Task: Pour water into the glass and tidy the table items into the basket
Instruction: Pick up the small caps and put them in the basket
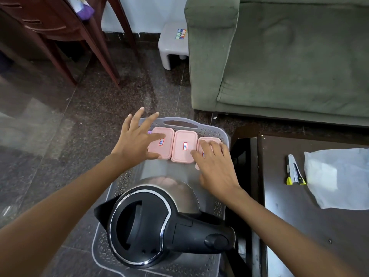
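You are tidying: your left hand [137, 136] and right hand [215, 166], fingers spread and relaxed, gripping nothing, rest on the outer pink boxes [184, 145] at the far end of the basket [223, 134], beyond the kettle [151, 226]; next, probably fetch the pens [295, 170] and plastic bag [337, 176] lying right of the basket.

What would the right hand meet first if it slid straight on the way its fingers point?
Probably the basket's far wall, just beyond the pink box under the right hand; depth is unclear.
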`<act>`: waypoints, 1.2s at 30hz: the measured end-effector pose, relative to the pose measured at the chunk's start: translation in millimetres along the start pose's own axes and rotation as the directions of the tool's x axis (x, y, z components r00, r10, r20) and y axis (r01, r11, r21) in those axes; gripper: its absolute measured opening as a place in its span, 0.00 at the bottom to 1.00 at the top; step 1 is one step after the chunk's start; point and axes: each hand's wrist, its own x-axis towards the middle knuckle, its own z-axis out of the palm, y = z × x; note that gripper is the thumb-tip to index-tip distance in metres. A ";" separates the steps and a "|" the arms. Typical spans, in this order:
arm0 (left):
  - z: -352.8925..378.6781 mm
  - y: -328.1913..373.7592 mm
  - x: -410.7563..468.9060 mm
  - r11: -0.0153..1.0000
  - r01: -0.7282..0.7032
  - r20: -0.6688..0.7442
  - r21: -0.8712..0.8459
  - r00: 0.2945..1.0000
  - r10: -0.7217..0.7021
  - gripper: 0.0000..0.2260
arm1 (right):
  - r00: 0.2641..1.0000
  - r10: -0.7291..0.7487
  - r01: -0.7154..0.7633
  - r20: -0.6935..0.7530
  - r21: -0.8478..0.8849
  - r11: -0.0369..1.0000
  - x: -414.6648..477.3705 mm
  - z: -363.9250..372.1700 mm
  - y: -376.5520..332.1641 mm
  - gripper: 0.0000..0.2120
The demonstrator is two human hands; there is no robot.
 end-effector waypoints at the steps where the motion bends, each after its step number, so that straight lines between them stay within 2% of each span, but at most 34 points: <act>1: 0.2 0.1 0.1 1.000 0.004 0.003 -0.005 1.000 -0.004 0.26 | 1.000 0.002 -0.002 -0.010 -0.002 1.000 0.4 1.2 0.9 0.22; 5: 0.9 -1.6 -0.5 0.999 -0.027 -0.014 0.043 1.000 0.027 0.27 | 0.999 0.024 -0.024 -0.022 0.014 1.000 2.7 0.7 0.2 0.21; 8: -10.8 1.5 1.7 0.998 -0.049 -0.086 0.035 0.995 0.052 0.23 | 0.999 0.006 -0.001 -0.040 0.106 0.994 -0.5 -5.3 4.0 0.24; 11: -32.5 12.2 12.2 0.993 -0.118 -0.104 -0.002 0.988 0.117 0.16 | 0.991 0.035 -0.005 -0.127 0.229 0.973 -8.1 -19.7 12.6 0.17; 13: -50.7 25.0 23.9 0.979 -0.176 -0.024 -0.101 0.984 0.175 0.15 | 0.976 0.102 -0.039 -0.191 0.309 0.950 -15.9 -28.2 23.5 0.14; 16: -77.5 57.1 39.6 0.911 -0.106 0.133 -0.400 0.976 0.172 0.15 | 0.952 0.196 -0.090 -0.234 0.398 0.913 -33.2 -31.0 47.4 0.12; 18: -90.6 91.7 46.6 0.860 -0.067 0.182 -0.506 0.966 0.182 0.17 | 0.935 0.265 -0.143 -0.236 0.434 0.889 -53.1 -26.9 72.2 0.10; 20: -94.7 131.0 53.1 0.821 -0.088 0.187 -0.564 0.955 0.231 0.15 | 0.917 0.329 -0.202 -0.224 0.450 0.870 -78.2 -19.7 101.0 0.08; 23: -87.1 193.9 67.4 0.807 -0.142 0.210 -0.573 0.927 0.311 0.13 | 0.910 0.385 -0.289 -0.154 0.430 0.855 -120.4 -10.3 146.8 0.07; 29: -44.4 325.6 91.7 0.810 -0.144 0.352 -0.569 0.848 0.397 0.12 | 0.879 0.476 -0.437 -0.019 0.364 0.822 -216.8 4.6 240.0 0.05; 32: -28.1 389.4 96.4 0.811 -0.182 0.372 -0.556 0.819 0.438 0.11 | 0.828 0.561 -0.530 0.009 0.338 0.778 -268.7 12.9 285.2 0.06; 34: -21.4 428.6 98.0 0.802 -0.211 0.384 -0.559 0.791 0.476 0.11 | 0.769 0.639 -0.606 -0.020 0.298 0.738 -301.8 16.1 314.3 0.07; 36: -17.1 466.0 100.2 0.780 -0.227 0.386 -0.583 0.767 0.512 0.11 | 0.680 0.728 -0.697 -0.086 0.234 0.678 -339.0 19.6 345.4 0.09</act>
